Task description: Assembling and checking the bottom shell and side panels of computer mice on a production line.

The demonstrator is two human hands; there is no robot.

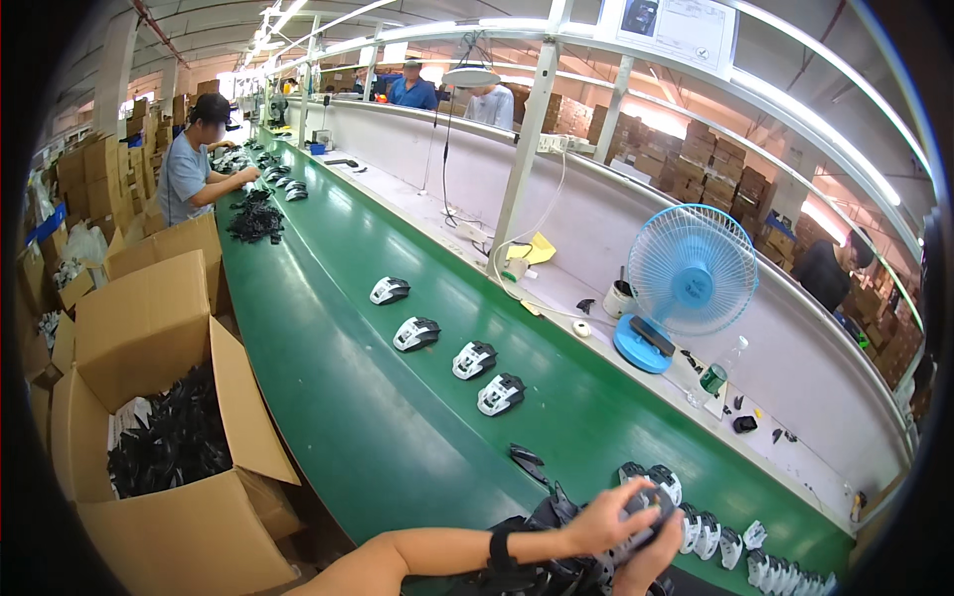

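Low in the view, both my hands are closed around a dark computer mouse shell [648, 509], partly covered by my fingers. My left hand [604, 521], with a black band on its wrist, grips it from the left and above. From below and the right, my right hand [651, 564] holds the same piece. Under my hands lies a heap of black plastic parts [556, 512], partly hidden by my left forearm. Just beyond them stand black-and-white mice [664, 482], and a row of white-and-black mouse shells [706, 534] runs off to the right.
Several mice [473, 360] sit spaced along the green work surface [328, 288], near a loose black part [528, 462]. A blue fan [693, 283] and a bottle [715, 377] stand on the ledge. An open carton [149, 328] of black parts is at left; a person [194, 164] works farther along.
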